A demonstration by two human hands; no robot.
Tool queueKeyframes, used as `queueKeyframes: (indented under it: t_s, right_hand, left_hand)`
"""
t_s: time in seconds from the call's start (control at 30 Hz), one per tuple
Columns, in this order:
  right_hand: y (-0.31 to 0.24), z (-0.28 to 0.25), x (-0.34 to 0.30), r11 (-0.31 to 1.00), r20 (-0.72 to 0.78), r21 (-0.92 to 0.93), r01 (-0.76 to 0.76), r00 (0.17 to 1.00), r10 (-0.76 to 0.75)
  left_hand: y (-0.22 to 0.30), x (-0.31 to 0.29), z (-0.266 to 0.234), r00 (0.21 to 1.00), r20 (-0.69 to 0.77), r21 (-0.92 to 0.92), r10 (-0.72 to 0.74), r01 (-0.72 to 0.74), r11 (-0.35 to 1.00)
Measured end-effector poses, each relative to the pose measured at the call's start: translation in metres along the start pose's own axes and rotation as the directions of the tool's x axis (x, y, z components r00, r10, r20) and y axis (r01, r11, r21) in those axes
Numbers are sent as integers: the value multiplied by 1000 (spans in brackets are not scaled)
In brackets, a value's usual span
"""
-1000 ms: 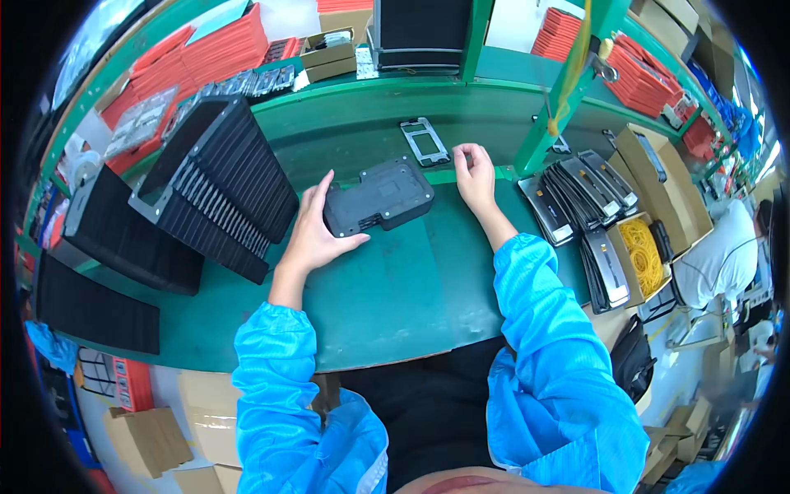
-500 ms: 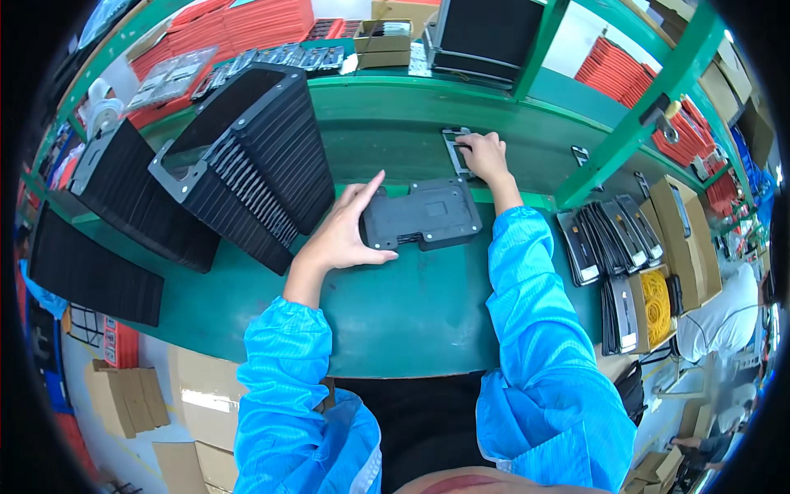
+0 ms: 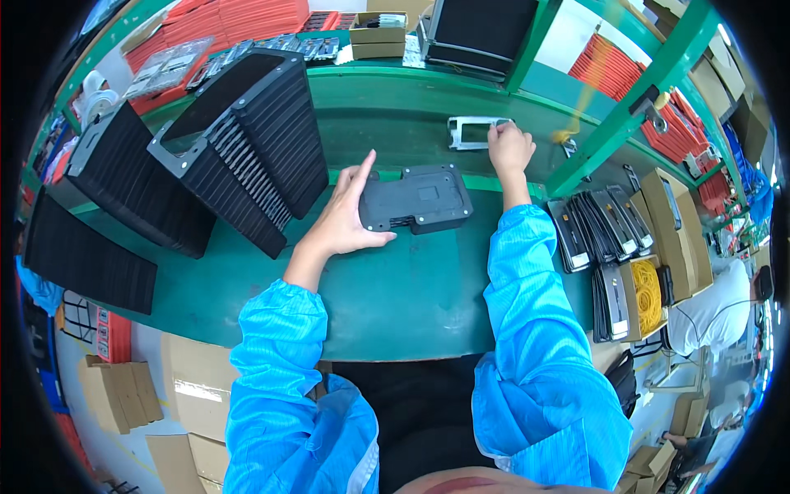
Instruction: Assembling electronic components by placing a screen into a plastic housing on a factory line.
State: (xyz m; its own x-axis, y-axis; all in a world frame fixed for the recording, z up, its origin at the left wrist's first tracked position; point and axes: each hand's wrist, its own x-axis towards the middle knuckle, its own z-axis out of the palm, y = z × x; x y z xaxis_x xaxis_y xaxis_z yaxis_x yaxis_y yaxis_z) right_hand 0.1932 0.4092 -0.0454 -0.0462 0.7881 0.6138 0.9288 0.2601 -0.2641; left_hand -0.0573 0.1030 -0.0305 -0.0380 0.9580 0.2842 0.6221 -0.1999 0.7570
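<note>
My left hand [image 3: 341,218], thumb and fingers spread wide, is at the left end of a flat black casing [image 3: 424,198] with notched sides and corner screws. Whether the palm touches its edge I cannot tell. My right hand [image 3: 512,152] pinches the right end of a silvery rectangular metal frame [image 3: 466,146] with an open middle. That frame is at the back of the green bench, beyond the casing.
Tall stacks of black trays [image 3: 276,123] crowd the left. On the right lie dark sleeves [image 3: 605,222] and a carton with a coiled yellow cord [image 3: 648,292]. A green post [image 3: 625,115] rises near my right hand, with a blurred yellow strand [image 3: 586,99] hanging beside it.
My right hand has moved right, and the metal frame has turned to lie lengthwise across the view. A blurred yellow strand has appeared by the post. My left hand keeps its spread pose beside the casing.
</note>
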Motion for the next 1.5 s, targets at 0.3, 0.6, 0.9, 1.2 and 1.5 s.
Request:
queueKeyframes:
  t_s: [0.3,0.6,0.9,1.2,1.5]
  right_hand:
    - [-56,-118,-30,924,480,382,9,853,-207]
    - [-106,-141,-124,879,325,167,446,817,-476]
    - [-107,-161,-114,734,288,288,615,676,-679]
    - [-108,-166,-123,688,358,269,674,593,-721]
    - [-109,-157,-118,710,443,282,646,569,-693]
  left_hand:
    - [-8,-3,0,998,-61,18,34,-33,999]
    - [2,-7,3,996,-78,-19,32,-34,999]
    - [-5,-3,-4,991,-66,23,116,-115,993]
    - [-6,-4,-3,989,-69,108,129,-121,987]
    - [-2,-6,-4,986,-66,108,154,-147,983]
